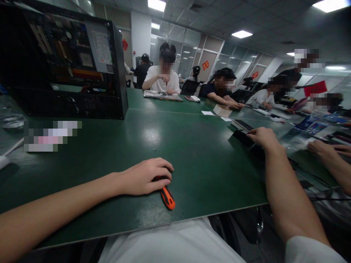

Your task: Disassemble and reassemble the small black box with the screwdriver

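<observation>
Left hand [145, 177] palm-down, closed over orange-and-black screwdriver handle [167, 197] on green mat [192, 160]; right hand [263, 138] fingers loosely spread, resting on black flat device [242, 136].

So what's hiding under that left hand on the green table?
An orange-and-black tool handle pokes out from under the left hand, lying on the green table. Its other end is covered by the hand, so its type is unclear.

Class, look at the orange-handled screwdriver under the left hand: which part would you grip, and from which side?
Probably the orange handle, from above: it lies flat on the green table, its thick end clear of the left hand, which covers the rest.
</observation>
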Demonstrator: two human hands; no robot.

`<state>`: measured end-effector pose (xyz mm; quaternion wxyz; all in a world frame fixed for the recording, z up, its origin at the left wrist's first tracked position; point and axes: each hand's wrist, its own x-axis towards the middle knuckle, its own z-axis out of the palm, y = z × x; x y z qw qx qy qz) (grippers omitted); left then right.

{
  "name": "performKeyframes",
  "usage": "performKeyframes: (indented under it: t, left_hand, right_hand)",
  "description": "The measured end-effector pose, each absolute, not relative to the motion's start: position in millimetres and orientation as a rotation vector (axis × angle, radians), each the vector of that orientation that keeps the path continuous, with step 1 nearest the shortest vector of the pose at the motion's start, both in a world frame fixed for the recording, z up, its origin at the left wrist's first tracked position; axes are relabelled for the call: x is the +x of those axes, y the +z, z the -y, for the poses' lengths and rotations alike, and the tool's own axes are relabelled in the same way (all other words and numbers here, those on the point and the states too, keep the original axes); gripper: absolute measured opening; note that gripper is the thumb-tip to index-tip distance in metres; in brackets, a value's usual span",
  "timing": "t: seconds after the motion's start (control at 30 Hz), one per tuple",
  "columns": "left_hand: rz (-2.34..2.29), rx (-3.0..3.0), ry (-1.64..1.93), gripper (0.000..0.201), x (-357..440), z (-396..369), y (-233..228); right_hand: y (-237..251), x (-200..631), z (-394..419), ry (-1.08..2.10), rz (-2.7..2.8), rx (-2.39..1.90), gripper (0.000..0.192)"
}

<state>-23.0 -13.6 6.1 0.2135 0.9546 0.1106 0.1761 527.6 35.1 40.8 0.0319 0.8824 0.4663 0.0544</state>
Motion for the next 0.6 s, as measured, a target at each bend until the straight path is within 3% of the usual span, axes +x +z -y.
performKeyframes:
  t: [0.6]
  left_hand:
    - [-0.310,2.642,0.494,0.019,-22,14,7]
  right_hand:
    - [31,536,-45,0.122,-1.473,2.727,0.034]
